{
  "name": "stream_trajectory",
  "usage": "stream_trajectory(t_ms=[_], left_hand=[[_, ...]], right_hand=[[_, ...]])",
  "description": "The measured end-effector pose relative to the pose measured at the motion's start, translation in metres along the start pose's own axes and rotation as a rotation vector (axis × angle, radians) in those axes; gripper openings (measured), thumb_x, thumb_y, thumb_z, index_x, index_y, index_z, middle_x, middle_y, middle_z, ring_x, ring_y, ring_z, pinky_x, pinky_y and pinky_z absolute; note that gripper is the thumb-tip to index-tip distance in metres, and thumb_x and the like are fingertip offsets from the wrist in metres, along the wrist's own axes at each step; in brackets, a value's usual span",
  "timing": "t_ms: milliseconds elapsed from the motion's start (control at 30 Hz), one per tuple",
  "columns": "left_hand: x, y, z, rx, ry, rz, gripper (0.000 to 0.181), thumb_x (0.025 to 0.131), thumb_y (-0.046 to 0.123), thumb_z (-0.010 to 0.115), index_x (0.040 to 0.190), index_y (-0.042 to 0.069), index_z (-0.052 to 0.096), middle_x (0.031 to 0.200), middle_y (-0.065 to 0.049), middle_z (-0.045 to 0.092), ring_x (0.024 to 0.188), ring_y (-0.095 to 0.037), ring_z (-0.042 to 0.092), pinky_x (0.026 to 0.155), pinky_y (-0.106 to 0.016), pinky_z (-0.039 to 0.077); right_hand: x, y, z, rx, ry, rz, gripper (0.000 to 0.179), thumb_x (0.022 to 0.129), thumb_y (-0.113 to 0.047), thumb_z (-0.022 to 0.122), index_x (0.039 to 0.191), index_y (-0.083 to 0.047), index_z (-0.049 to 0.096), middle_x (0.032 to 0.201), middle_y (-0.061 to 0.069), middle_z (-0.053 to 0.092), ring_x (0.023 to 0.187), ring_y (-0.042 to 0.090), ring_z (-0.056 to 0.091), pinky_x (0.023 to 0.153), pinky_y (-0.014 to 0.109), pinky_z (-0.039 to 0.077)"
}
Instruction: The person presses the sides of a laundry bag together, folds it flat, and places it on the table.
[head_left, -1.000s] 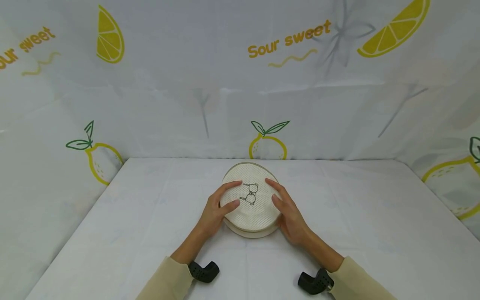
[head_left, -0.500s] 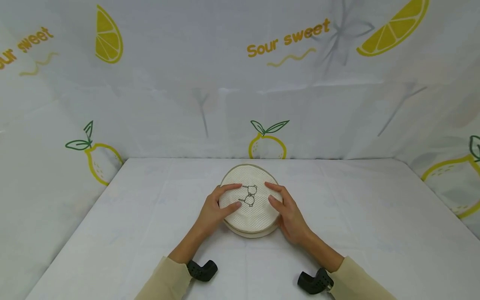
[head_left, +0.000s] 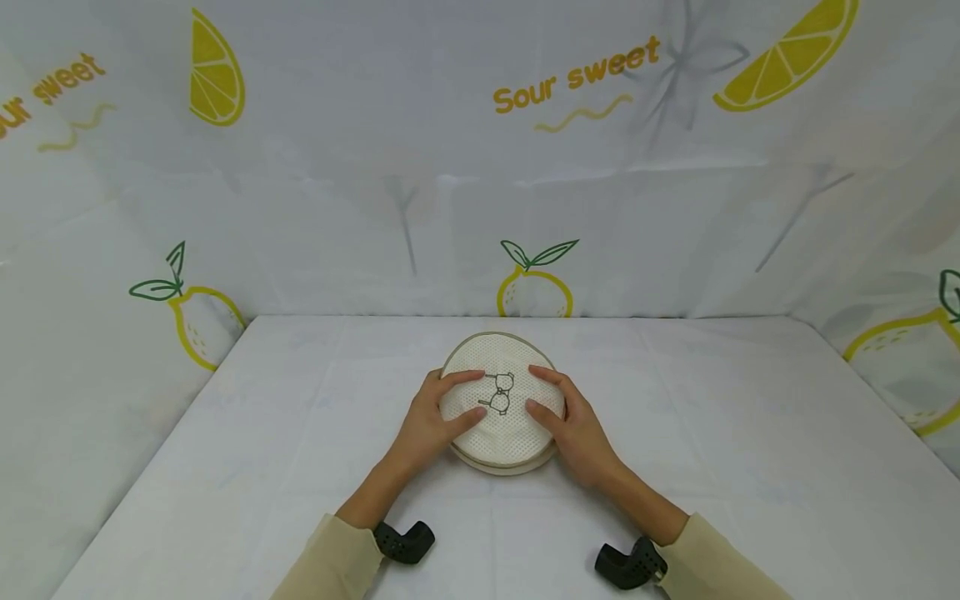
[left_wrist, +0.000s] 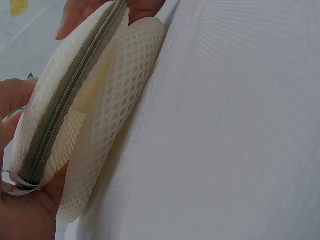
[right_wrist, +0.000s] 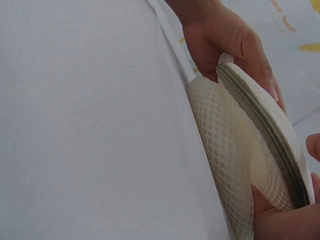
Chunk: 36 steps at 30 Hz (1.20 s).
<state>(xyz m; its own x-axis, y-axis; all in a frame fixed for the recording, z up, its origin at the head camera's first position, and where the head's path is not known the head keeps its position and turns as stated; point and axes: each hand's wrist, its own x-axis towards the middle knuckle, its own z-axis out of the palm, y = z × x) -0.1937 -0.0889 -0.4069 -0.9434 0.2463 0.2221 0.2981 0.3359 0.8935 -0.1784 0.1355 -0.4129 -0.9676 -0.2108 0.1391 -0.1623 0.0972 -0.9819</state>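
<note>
A round cream mesh laundry bag [head_left: 501, 442] with a bra drawing on its top lies on the table, between both hands in the head view. My left hand [head_left: 427, 421] grips its left side, thumb and index finger spread over the top panel. From the right, my right hand [head_left: 581, 425] holds the other side the same way, its thumb on the mesh. Along the edge runs an olive-green zipper [left_wrist: 65, 97], seen in the left wrist view with a gap between the upper part and the thick honeycomb mesh below. Some fingers of both hands are hidden under the upper part.
A white cloth covers the table [head_left: 300, 433]. Behind it hangs a white curtain [head_left: 337, 208] printed with lemons and lettering, which also closes off both sides. Each wrist carries a black camera mount, the left mount [head_left: 405, 542] and the right mount [head_left: 632, 563].
The right thumb has slid inward over the top panel, toward the drawing. The bag's far edge has dipped slightly toward the person; the left hand has hardly shifted.
</note>
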Motion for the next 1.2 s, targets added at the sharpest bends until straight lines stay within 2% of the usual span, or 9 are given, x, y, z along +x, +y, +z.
stream_trajectory(t_ms=[33, 167, 333, 467, 600, 800, 933, 1200], left_hand=[[0.0013, -0.0051, 0.001, 0.005, 0.004, 0.005, 0.047, 0.082, 0.023, 0.077, 0.127, 0.024, 0.062, 0.125, -0.01, 0.046, 0.117, -0.026, 0.043, 0.101, -0.049, 0.032], [0.0015, -0.0081, 0.0014, 0.035, 0.011, 0.029, 0.046, 0.082, 0.029, 0.077, 0.126, 0.031, 0.062, 0.126, -0.008, 0.045, 0.118, -0.025, 0.043, 0.101, -0.05, 0.032], [0.0013, -0.0091, 0.0016, 0.079, 0.014, 0.055, 0.046, 0.083, 0.031, 0.076, 0.126, 0.032, 0.062, 0.13, -0.01, 0.04, 0.121, -0.027, 0.041, 0.102, -0.051, 0.032], [0.0017, -0.0108, 0.0018, 0.096, 0.016, 0.071, 0.047, 0.083, 0.03, 0.076, 0.127, 0.03, 0.061, 0.131, -0.01, 0.039, 0.123, -0.028, 0.04, 0.102, -0.051, 0.032], [0.0017, -0.011, 0.0017, 0.114, 0.015, 0.078, 0.046, 0.083, 0.03, 0.076, 0.127, 0.031, 0.061, 0.132, -0.01, 0.039, 0.123, -0.027, 0.039, 0.101, -0.052, 0.033], [-0.0004, -0.0087, 0.0007, 0.175, 0.03, 0.083, 0.045, 0.083, 0.032, 0.075, 0.126, 0.03, 0.062, 0.142, -0.013, 0.031, 0.131, -0.03, 0.025, 0.099, -0.059, 0.032], [-0.0009, -0.0095, 0.0001, 0.175, 0.027, 0.109, 0.045, 0.083, 0.031, 0.075, 0.126, 0.026, 0.062, 0.149, -0.014, 0.026, 0.137, -0.034, 0.019, 0.101, -0.063, 0.027], [0.0005, -0.0135, -0.0004, 0.162, 0.033, 0.159, 0.048, 0.082, 0.028, 0.076, 0.127, 0.025, 0.061, 0.149, -0.009, 0.03, 0.135, -0.029, 0.032, 0.106, -0.053, 0.029]], right_hand=[[-0.0001, -0.0001, 0.0001, -0.023, 0.005, 0.002, 0.055, 0.094, -0.025, 0.063, 0.143, -0.016, 0.039, 0.153, 0.005, 0.026, 0.143, 0.02, 0.013, 0.114, 0.043, 0.013], [-0.0003, 0.0013, 0.0005, -0.148, 0.026, -0.013, 0.057, 0.092, -0.03, 0.065, 0.142, -0.021, 0.039, 0.152, 0.002, 0.029, 0.143, 0.021, 0.013, 0.113, 0.047, 0.011], [-0.0009, 0.0039, 0.0014, -0.287, 0.047, -0.085, 0.058, 0.092, -0.033, 0.065, 0.143, -0.021, 0.039, 0.15, 0.007, 0.031, 0.142, 0.026, 0.019, 0.111, 0.053, 0.015], [-0.0016, 0.0056, 0.0018, -0.344, 0.065, -0.138, 0.057, 0.092, -0.032, 0.065, 0.142, -0.022, 0.04, 0.145, 0.011, 0.034, 0.138, 0.029, 0.024, 0.109, 0.056, 0.019], [-0.0021, 0.0069, 0.0015, -0.388, 0.071, -0.156, 0.056, 0.093, -0.032, 0.064, 0.142, -0.023, 0.04, 0.145, 0.01, 0.032, 0.136, 0.03, 0.022, 0.106, 0.06, 0.021], [-0.0022, 0.0079, 0.0012, -0.407, 0.067, -0.168, 0.055, 0.093, -0.03, 0.064, 0.142, -0.022, 0.041, 0.151, 0.016, 0.022, 0.139, 0.034, 0.014, 0.103, 0.066, 0.018], [-0.0026, 0.0071, 0.0017, -0.43, 0.064, -0.18, 0.054, 0.093, -0.029, 0.064, 0.142, -0.022, 0.042, 0.154, 0.018, 0.015, 0.141, 0.036, 0.01, 0.104, 0.066, 0.018], [-0.0023, 0.0059, 0.0024, -0.448, 0.061, -0.203, 0.053, 0.093, -0.03, 0.063, 0.141, -0.022, 0.041, 0.156, 0.014, 0.014, 0.142, 0.035, 0.011, 0.104, 0.065, 0.018]])
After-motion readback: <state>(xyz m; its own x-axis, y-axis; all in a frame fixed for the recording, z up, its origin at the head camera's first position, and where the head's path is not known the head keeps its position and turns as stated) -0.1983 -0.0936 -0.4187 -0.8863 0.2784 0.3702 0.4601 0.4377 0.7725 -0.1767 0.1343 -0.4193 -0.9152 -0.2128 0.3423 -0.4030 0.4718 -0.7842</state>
